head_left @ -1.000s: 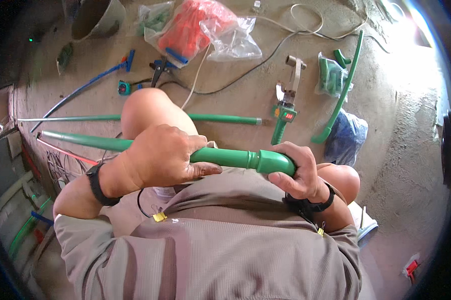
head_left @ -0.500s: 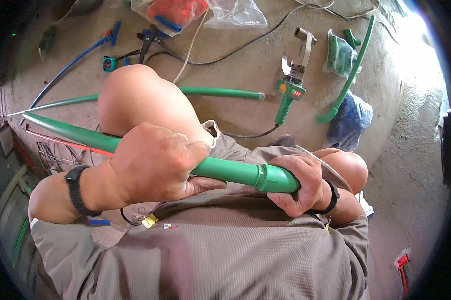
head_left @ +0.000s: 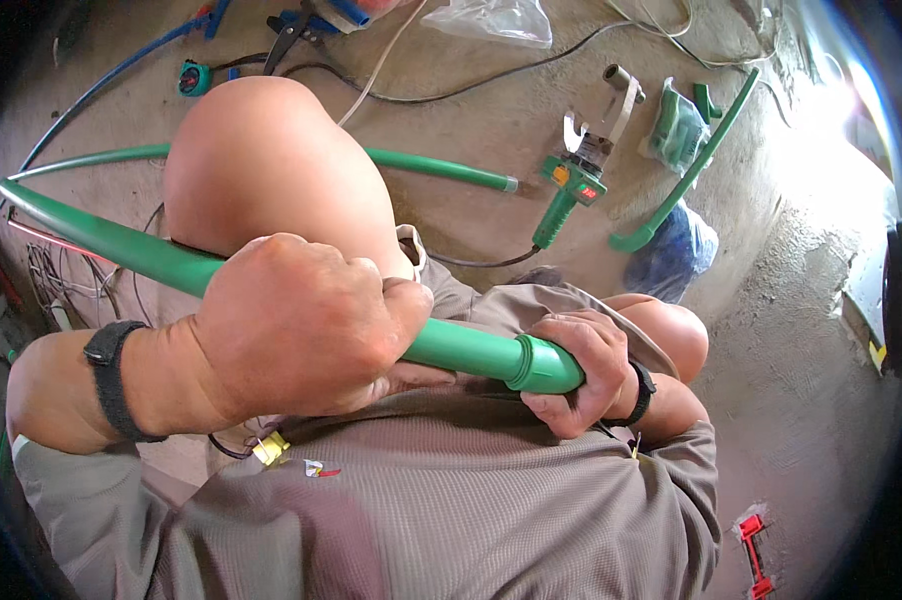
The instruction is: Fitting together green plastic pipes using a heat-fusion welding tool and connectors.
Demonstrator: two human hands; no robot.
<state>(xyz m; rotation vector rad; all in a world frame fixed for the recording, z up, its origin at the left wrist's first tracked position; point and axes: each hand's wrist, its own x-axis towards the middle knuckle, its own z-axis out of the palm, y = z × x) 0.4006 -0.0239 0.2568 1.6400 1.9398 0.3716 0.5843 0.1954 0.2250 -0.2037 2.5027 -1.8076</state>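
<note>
A long green pipe (head_left: 111,233) runs diagonally from the far left across my bent left knee to a green fitting (head_left: 549,365) on its end. My left hand (head_left: 301,330) is wrapped round the pipe just below the knee, its thumb underneath. My right hand (head_left: 596,375) grips the fitting, covering much of its far end. Beyond my hands a green pipe welding tool (head_left: 573,185) with a lit display lies on the floor, its cord running off under me. Another green pipe (head_left: 441,165) lies past my knee.
On the concrete floor (head_left: 786,420) are a bagged bundle of green fittings (head_left: 679,135), a bent green pipe (head_left: 706,150), a blue bundle (head_left: 671,255), pipe cutters (head_left: 289,40), a tape measure (head_left: 193,78), blue tubing (head_left: 111,80), loose cables and a red tool (head_left: 756,555) at lower right.
My left hand and the pipe's long end have shifted toward me and left in the picture, the fitting end lower. The view has moved, with floor objects higher. Both grips stay closed.
</note>
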